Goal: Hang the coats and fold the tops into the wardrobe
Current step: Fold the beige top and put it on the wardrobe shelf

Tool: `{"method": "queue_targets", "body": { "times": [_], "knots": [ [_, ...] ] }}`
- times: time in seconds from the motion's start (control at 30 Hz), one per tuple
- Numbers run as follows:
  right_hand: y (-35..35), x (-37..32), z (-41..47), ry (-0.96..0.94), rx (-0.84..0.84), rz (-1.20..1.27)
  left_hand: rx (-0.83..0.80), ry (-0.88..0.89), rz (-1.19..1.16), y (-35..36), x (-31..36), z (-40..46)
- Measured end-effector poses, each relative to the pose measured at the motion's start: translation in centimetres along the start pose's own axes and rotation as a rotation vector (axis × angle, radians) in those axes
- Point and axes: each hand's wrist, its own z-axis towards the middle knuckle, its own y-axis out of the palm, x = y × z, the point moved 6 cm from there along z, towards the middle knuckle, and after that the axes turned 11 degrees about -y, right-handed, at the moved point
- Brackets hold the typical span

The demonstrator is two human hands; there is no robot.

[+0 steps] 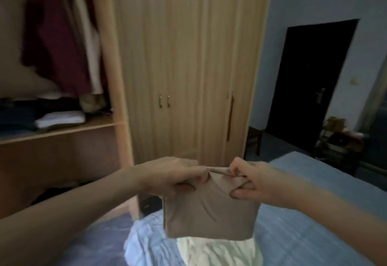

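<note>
Above the bed (303, 230), in front of the wardrobe (188, 66): one beige top (209, 213), folded to a compact square, held in the air by its upper edge.

Left hand (173, 177): fingers pinched on the upper left corner of the top. Right hand (249, 181): fingers curled and pinching the upper right corner. The two hands are close together, with a short taut strip of fabric between them.

Step in hand, as judged: carrying the folded top to the open shelf (62, 131) at left. Advice: keep both pinches level so the layers do not slide open; support the underside before setting it down; lay it flat beside the white folded stack (60, 119) rather than dropping it from the corners.

Edges and room: the shelf front lies to the left, bounded by the wardrobe's upright post (113, 77); hanging garments (58, 41) drop close to the folded piles, so overhead room looks limited. Closed doors stand straight ahead. A crumpled pale blue garment (146, 240) and a white one (215, 251) lie on the bed under the held top.
</note>
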Motion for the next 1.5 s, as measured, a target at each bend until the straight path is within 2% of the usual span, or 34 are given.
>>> {"method": "queue_targets", "body": {
  "times": [0.17, 0.4, 0.67, 0.9, 1.1, 1.23, 1.5],
  "knots": [
    [3.2, -7.7, 13.1, -0.185, -0.085, 0.13, 0.063, -0.385, -0.198, -3.0, -9.0, -13.2],
    [7.8, -17.4, 27.8, -0.315, -0.044, 0.231, -0.092, -0.763, -0.153, -4.4, -18.5, -29.6],
    [10.7, -24.5, 41.5, -0.457, -0.142, 0.168, -0.051, -0.977, -0.107, -6.4, -25.7, -40.5],
    [12.9, -22.9, 51.6, -0.498, -0.152, 0.189, -0.046, -1.098, -0.077, -7.1, -34.9, -41.5],
    [12.8, -18.1, 60.3, -0.535, -0.142, 0.199, -0.058, -1.09, -0.028, -8.0, -44.1, -38.2],
    [12.8, -15.4, 65.9, -0.538, -0.197, 0.16, -0.057, -1.112, -0.015, -8.7, -49.9, -36.2],
    [16.4, -13.0, 74.5, -0.582, -0.385, 0.241, -0.141, -1.109, -0.042, -8.3, -59.9, -34.6]
  ]
}}
